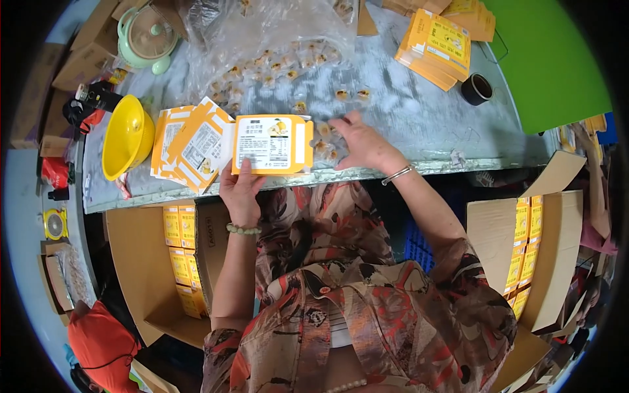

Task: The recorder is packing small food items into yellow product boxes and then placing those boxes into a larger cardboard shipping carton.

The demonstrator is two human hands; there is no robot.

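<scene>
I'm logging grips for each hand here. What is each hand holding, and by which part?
The left hand grips the yellow carton by its lower left edge. The right hand lies over small wrapped sweets on the table; whether it holds any cannot be told.

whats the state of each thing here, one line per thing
left hand: holding the small orange carton by its near edge
small orange carton: held flat on the table
right hand: palm down on the wrapped sweets
wrapped sweets: loose on the table
flat carton stack: unfolded, fanned out
yellow bowl: tipped on its side
tape roll: lying flat
left cardboard box: open, part filled
</scene>
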